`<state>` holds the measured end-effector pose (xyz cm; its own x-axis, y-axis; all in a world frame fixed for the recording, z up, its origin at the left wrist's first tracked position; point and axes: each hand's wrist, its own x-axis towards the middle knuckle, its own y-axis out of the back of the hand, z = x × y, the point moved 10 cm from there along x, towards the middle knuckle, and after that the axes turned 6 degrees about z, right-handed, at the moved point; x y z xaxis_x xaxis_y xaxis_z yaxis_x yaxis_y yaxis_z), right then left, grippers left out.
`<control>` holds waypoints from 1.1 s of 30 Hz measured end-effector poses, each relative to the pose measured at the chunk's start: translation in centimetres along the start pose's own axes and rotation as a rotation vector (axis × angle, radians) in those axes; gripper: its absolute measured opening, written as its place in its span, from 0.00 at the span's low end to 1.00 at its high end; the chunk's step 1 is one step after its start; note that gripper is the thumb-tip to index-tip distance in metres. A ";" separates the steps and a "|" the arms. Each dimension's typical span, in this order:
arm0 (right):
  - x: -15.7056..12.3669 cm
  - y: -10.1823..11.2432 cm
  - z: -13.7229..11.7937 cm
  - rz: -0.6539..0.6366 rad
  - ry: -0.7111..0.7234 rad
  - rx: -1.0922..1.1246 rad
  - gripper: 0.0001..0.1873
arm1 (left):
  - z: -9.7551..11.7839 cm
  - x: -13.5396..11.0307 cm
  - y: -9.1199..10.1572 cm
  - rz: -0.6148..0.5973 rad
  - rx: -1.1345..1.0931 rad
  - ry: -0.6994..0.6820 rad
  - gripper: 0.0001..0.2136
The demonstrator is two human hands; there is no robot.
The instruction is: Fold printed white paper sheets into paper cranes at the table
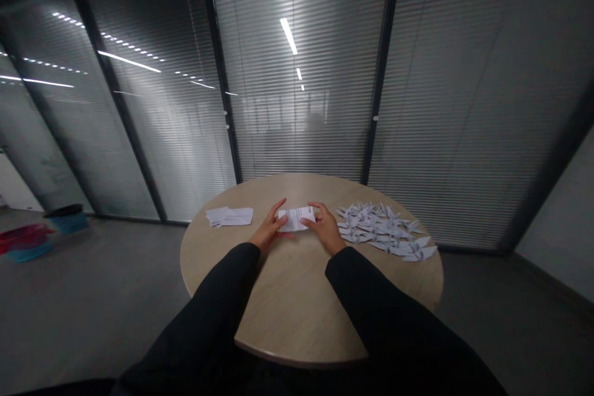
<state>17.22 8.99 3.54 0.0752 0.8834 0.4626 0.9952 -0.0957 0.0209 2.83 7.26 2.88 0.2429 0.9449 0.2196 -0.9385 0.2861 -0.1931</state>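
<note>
A small white folded sheet of paper (297,219) lies on the round wooden table (297,309), held between both hands. My left hand (269,229) pinches its left edge with thumb and fingers, one finger stretched forward. My right hand (325,226) grips its right edge, fingers curled over the top. Both arms wear black sleeves.
A pile of several white folded paper cranes (385,230) lies to the right of my hands. A small stack of flat white sheets (231,216) sits to the left. Glass walls with blinds stand behind the table. Coloured bins (28,241) rest on the floor far left.
</note>
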 end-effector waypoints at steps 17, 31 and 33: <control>0.1 -0.4 0.9 -0.018 -0.072 0.022 0.17 | 0.8 0.6 0.5 0.009 0.244 -0.209 0.34; -0.2 -1.1 0.9 -0.069 -0.114 0.132 0.22 | 0.1 0.8 0.9 0.029 0.267 -0.153 0.35; -0.1 -1.0 1.0 -0.060 -0.118 0.138 0.23 | 0.1 0.8 0.7 0.020 0.269 -0.150 0.34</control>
<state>16.30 9.44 2.55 0.0145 0.9341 0.3568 0.9967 0.0151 -0.0802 2.28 8.18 3.05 0.2032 0.9101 0.3612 -0.9789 0.1962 0.0564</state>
